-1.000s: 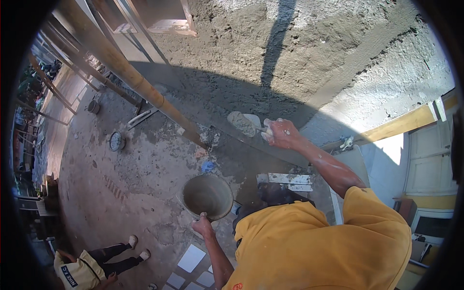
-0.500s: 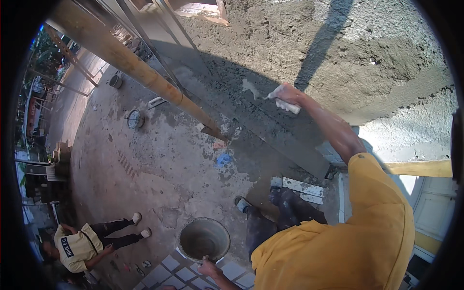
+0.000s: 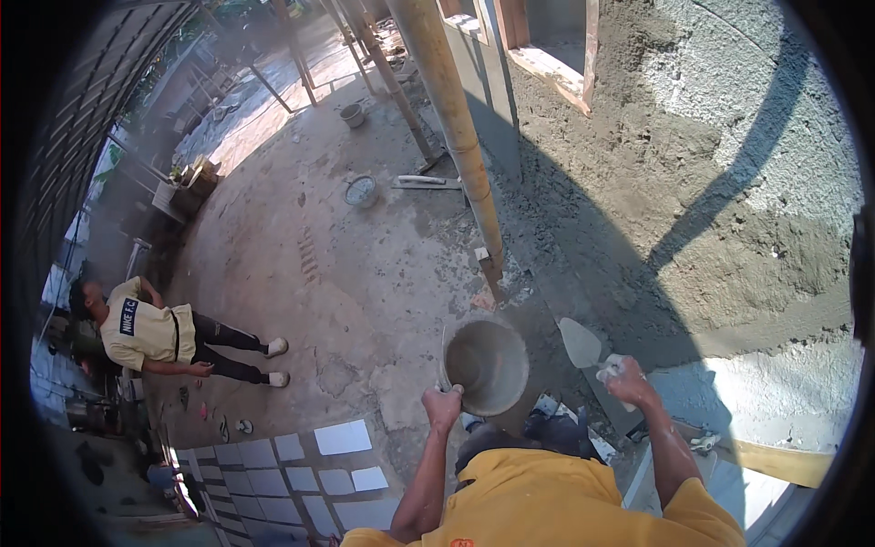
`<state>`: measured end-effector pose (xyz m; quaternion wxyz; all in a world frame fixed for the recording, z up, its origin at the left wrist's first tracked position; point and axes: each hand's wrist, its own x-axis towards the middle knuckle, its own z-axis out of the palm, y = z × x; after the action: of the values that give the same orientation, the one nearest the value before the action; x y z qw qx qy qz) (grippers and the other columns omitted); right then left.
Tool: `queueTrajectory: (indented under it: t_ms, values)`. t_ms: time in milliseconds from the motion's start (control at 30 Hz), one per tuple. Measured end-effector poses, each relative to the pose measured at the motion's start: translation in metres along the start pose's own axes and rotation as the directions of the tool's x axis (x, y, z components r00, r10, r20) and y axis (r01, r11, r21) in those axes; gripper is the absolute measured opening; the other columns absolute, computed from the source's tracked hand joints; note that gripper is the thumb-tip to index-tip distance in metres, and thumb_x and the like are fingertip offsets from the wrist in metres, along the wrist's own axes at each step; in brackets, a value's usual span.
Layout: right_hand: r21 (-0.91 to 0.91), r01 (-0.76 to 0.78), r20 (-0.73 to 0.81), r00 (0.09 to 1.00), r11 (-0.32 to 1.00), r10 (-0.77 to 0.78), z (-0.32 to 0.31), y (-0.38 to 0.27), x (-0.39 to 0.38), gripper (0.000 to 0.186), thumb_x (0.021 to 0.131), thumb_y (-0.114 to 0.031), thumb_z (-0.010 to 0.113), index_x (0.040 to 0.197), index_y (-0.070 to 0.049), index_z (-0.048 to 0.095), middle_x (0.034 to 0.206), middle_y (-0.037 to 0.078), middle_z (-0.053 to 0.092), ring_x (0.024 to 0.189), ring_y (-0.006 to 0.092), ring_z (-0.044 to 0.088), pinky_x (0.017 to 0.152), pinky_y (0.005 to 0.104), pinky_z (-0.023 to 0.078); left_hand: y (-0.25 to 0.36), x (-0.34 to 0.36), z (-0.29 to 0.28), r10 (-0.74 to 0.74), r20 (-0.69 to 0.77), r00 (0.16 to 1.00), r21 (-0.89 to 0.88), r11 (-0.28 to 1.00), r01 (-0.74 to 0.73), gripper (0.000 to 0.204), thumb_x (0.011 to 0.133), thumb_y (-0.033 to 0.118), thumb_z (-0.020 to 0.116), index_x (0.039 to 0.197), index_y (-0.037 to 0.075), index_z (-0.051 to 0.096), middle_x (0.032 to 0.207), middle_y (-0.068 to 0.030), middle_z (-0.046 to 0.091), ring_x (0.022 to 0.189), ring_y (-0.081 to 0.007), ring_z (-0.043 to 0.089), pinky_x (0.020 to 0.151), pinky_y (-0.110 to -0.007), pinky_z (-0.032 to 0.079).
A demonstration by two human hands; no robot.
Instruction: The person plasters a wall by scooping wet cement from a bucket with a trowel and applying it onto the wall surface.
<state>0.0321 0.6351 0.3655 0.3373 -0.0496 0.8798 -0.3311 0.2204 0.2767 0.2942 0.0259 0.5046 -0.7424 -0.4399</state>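
Note:
My left hand is closed on the rim of a grey bucket, which tips so that its inside shows, with a little grey residue in it. In my right hand is a trowel, its handle wrapped by my fingers and its flat blade pointing away to the left. White-grey mortar smears that hand. Beyond the trowel stands a wall of rough, wet-looking grey plaster, partly in shade. The trowel blade is apart from the bucket.
A bamboo pole stands between the floor and the wall. Another person in a pale yellow shirt is at the left. Farther off are two buckets, one holding grey material. White tiles lie at the lower left, and a wooden window frame is set in the wall.
My right hand has drawn back from the wall toward my body with the trowel. The bucket has come up in front of me in my left hand. My view has turned.

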Motion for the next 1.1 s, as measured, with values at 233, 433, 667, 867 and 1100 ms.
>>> queueTrajectory:
  t_ms: [233,433,667,867,1100]
  values:
    - [-0.502,0.315,-0.036,0.923,0.806,-0.383,0.01,-0.063,-0.004,0.031,0.087,-0.02,0.058,0.106,0.003,0.064,0.09,0.028,0.069,0.083,0.0453,0.068,0.082,0.0559,0.054,0.117,0.01,0.041,0.419,0.243,0.875,0.028,0.899,-0.438,0.034,0.077,0.017,0.071,0.101,-0.007,0.072,0.09,-0.03,0.071,0.089,-0.0441,0.072,0.08,-0.046,0.055]
    - [-0.697,0.445,-0.146,0.68,0.562,-0.719,0.014,-0.073,0.02,0.018,0.086,-0.016,0.061,0.096,-0.001,0.062,0.089,0.017,0.066,0.095,0.0393,0.066,0.081,0.054,0.05,0.155,0.01,0.034,0.591,0.249,0.767,-0.026,0.796,-0.605,0.031,0.079,0.01,0.071,0.102,-0.011,0.07,0.087,-0.0254,0.073,0.076,-0.0343,0.071,0.074,-0.043,0.052]
    - [-0.181,0.188,0.096,0.98,0.965,-0.173,0.041,-0.084,0.019,0.031,0.09,-0.02,0.055,0.105,0.005,0.065,0.084,0.017,0.069,0.073,0.0299,0.068,0.065,0.0445,0.055,0.14,-0.006,0.004,0.561,0.291,0.775,-0.247,0.827,-0.505,0.018,0.085,0.002,0.07,0.097,-0.011,0.068,0.079,-0.0035,0.068,0.074,-0.0098,0.055,0.066,-0.031,0.048]
    - [0.568,-0.347,0.56,0.827,0.746,-0.042,0.081,-0.069,-0.02,0.032,0.094,-0.026,0.065,0.108,0.003,0.064,0.076,0.008,0.063,0.056,0.0161,0.062,0.05,0.0315,0.053,0.103,-0.003,0.006,0.523,0.29,0.801,-0.525,0.787,-0.324,0.019,0.091,0.004,0.071,0.107,-0.006,0.07,0.095,-0.0046,0.07,0.082,-0.0094,0.058,0.074,-0.028,0.049]
    - [0.452,-0.007,0.339,0.926,0.892,-0.165,0.121,-0.092,-0.047,0.033,0.093,-0.03,0.07,0.096,0.002,0.066,0.069,0.008,0.063,0.055,0.0151,0.063,0.047,0.0323,0.052,0.022,0.042,-0.019,0.038,0.259,0.965,-0.518,0.848,0.106,0.029,0.091,0.004,0.075,0.113,-0.011,0.064,0.107,-0.011,0.069,0.089,-0.0179,0.065,0.081,-0.034,0.053]
